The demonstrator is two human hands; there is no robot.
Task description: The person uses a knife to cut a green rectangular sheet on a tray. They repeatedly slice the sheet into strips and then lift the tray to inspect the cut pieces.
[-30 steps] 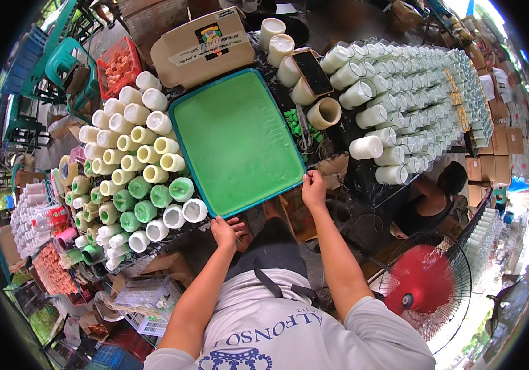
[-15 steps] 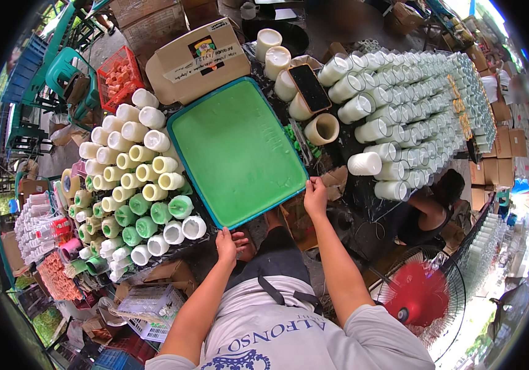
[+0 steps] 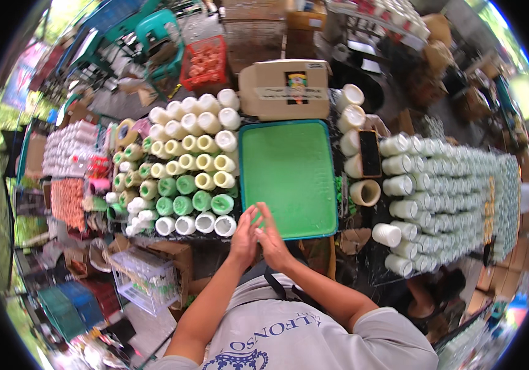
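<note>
My left hand [image 3: 244, 237] and my right hand [image 3: 270, 239] are close together, fingers stretched out, with nothing seen between them. They are at the near left corner of a shallow tray with a teal rim [image 3: 336, 216]. A smooth layer of green, wax-like material [image 3: 286, 176] fills the tray, and neither hand seems to grip the rim. Left of my hands stand rows of hollow cylinders, cream [image 3: 205, 180], green [image 3: 201, 200] and white [image 3: 225, 226].
Behind the tray leans a cardboard box [image 3: 283, 105]. Right of it, a phone [image 3: 370, 154] rests against cream cylinders. Many glass cups with white filling [image 3: 403, 209] crowd the right table. A red crate [image 3: 205, 61] is at the back left; a person [image 3: 428, 293] sits low at the right.
Both hands have let go of the tray's near corners and come together at its left corner. The view has turned, so the tray now appears straighter and further right.
</note>
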